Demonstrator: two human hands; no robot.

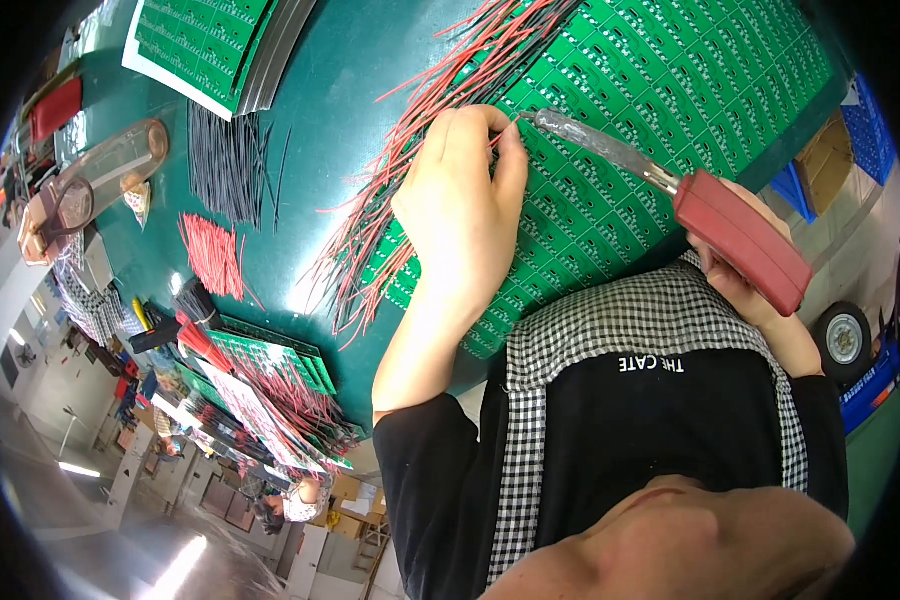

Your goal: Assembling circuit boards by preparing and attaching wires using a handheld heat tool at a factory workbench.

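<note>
A large green circuit board panel [670, 80] lies on the dark green table [350, 90], with many red and black wires [420, 120] fanning off its left edge. My left hand [460, 200] rests on the panel, its fingertips pinched on a wire at the board's surface. My right hand [745, 285] grips the red handle of a soldering iron [740, 240]. The iron's long metal shaft reaches left, and its tip [522, 117] touches the board right beside my left fingertips.
A stack of green boards [210, 40] sits at the top left. Below it lie a bundle of cut black wires [230, 160] and one of red wires [215, 255]. Wired boards [280, 370] pile at the left edge. Blue crates [870, 130] stand at the right.
</note>
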